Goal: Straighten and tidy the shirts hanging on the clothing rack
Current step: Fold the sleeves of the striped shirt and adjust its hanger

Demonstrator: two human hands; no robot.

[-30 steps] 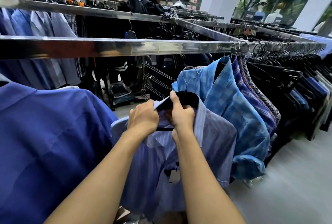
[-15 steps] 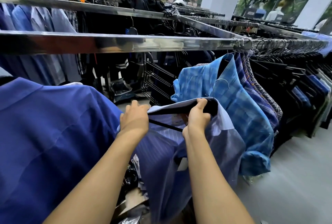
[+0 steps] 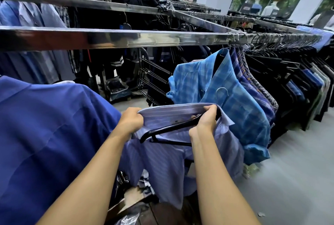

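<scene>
Since the pale striped shirt (image 3: 162,161) isn't hooked on the rail (image 3: 126,38) at this point, it's being held up well below it, on the near side, so the neck can be sorted. The collar (image 3: 173,109) is stretched flat between both hands, presumably so it can be seated properly over the black hanger (image 3: 168,129), which is tilted inside the neck opening with one shoulder end poking out.

The collar's left end is pinched by the left hand (image 3: 132,121), fingers curled tight round the fabric. The other end, plus the top of the hanger, is gripped by the right hand (image 3: 206,121), fingers wrapped over. The shirt body is left dangling, crumpled.

Further right along the rail, a blue plaid shirt (image 3: 226,98) is hung crooked, with dark clothes (image 3: 289,73) packed tight past it. Below the rail to the left, a dark blue shirt (image 3: 45,134) is bunched up close. The stretch of rail between those two is probably where it'll be rehung.
</scene>
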